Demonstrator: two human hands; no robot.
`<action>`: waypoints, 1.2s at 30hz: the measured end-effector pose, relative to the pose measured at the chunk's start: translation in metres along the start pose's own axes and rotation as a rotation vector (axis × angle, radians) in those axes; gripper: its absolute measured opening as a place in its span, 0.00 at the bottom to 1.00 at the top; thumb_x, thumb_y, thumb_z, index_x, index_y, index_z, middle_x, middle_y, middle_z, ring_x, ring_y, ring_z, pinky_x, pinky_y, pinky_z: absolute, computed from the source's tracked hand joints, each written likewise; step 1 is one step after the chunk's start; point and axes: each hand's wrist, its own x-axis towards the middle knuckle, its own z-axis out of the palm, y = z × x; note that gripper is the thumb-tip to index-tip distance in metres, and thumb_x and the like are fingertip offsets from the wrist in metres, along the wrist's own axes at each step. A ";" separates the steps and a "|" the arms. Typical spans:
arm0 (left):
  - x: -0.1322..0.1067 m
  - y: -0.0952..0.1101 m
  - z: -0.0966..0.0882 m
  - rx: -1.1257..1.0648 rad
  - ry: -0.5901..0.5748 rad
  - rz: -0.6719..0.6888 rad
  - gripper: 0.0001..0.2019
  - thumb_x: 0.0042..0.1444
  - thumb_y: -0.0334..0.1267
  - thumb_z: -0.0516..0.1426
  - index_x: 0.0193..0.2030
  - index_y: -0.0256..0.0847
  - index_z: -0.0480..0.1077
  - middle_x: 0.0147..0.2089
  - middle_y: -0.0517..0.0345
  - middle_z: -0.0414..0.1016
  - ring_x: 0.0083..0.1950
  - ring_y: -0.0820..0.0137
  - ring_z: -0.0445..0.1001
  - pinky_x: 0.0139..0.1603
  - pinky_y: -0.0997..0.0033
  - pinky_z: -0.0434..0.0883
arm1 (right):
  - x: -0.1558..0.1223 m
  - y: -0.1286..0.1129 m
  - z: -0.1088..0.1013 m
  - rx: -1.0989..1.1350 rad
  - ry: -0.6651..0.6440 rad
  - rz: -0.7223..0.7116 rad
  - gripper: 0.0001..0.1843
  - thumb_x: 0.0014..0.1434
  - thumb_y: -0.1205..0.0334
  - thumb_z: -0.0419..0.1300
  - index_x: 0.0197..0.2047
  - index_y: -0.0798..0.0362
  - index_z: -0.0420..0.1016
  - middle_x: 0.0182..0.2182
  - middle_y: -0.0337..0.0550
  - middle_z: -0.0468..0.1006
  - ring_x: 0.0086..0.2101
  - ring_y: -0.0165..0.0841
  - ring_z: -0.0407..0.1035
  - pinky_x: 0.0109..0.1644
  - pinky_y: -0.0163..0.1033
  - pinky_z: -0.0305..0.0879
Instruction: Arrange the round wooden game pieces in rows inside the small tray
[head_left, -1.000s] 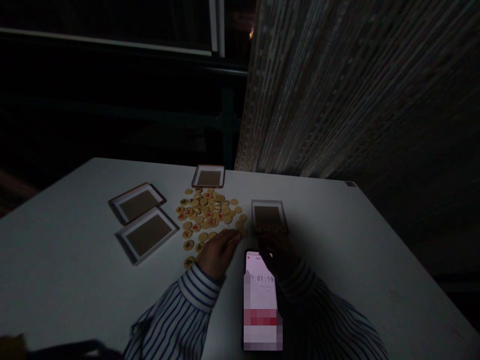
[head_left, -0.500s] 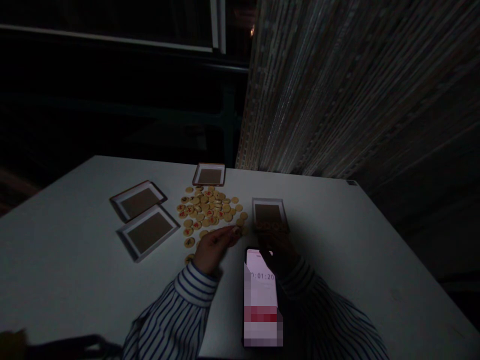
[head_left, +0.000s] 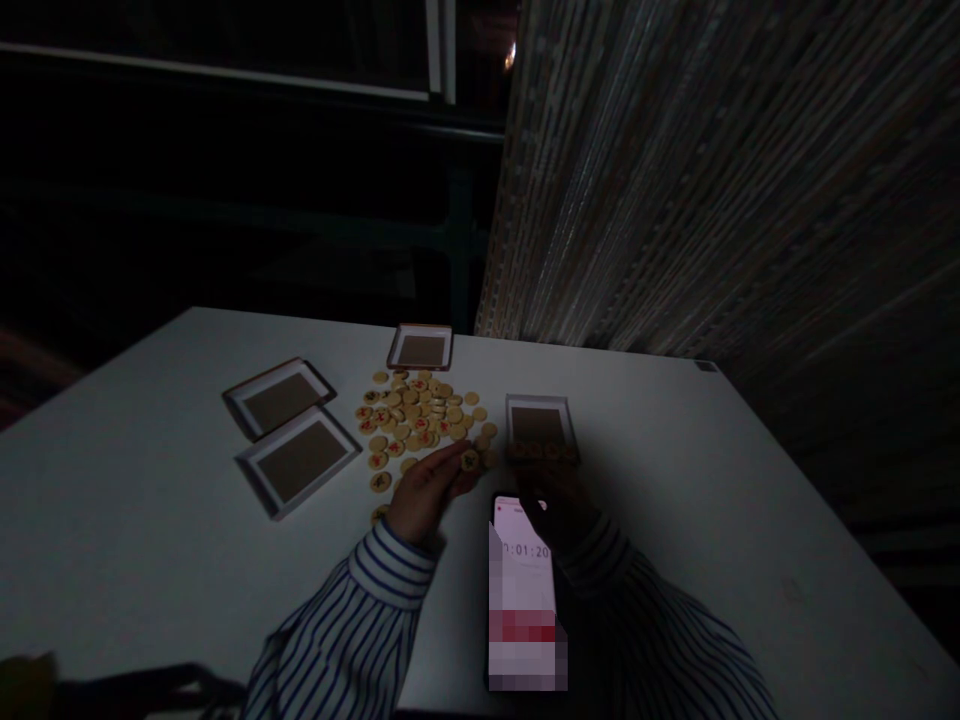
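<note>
1. The left hand [head_left: 424,490] reaches forward over the table [head_left: 712,480], and its grip is pinched on one round disc [head_left: 469,460] at the fingertips.
2. The held disc sits at the near right edge of the loose pile of discs [head_left: 416,415]. The pile lies to its left and beyond it.
3. To the right of the held disc, near but apart, is the small tray [head_left: 540,402], with a row of discs along its near edge.
4. The right hand [head_left: 559,505] is the nearer one to that tray, just short of it. It is deep in shadow, so I cannot tell whether its grip is released or holds anything.
5. A lit phone [head_left: 525,580] lies between the two striped sleeves.
6. Two larger trays [head_left: 279,397] [head_left: 298,462] lie left of the pile, and a far tray [head_left: 421,348] lies behind it.
</note>
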 end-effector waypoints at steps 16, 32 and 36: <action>-0.006 -0.005 -0.012 1.276 0.012 0.829 0.12 0.54 0.39 0.55 0.43 0.38 0.72 0.40 0.49 0.76 0.41 0.65 0.74 0.42 0.64 0.73 | 0.002 0.003 -0.001 -0.038 0.059 -0.087 0.08 0.59 0.68 0.52 0.37 0.54 0.73 0.32 0.47 0.78 0.35 0.36 0.72 0.39 0.43 0.66; -0.004 -0.012 -0.026 1.723 -0.029 0.954 0.12 0.49 0.43 0.59 0.39 0.41 0.76 0.48 0.44 0.69 0.48 0.53 0.68 0.42 0.51 0.68 | 0.002 0.004 -0.002 -0.016 0.044 -0.086 0.10 0.59 0.68 0.51 0.38 0.54 0.73 0.34 0.48 0.78 0.38 0.36 0.72 0.43 0.44 0.66; -0.005 -0.013 -0.025 1.719 -0.009 0.934 0.14 0.48 0.44 0.59 0.40 0.42 0.76 0.49 0.44 0.68 0.48 0.53 0.67 0.42 0.50 0.68 | 0.001 0.004 -0.001 -0.030 0.043 -0.093 0.10 0.59 0.68 0.51 0.39 0.55 0.73 0.34 0.49 0.78 0.38 0.36 0.71 0.43 0.43 0.66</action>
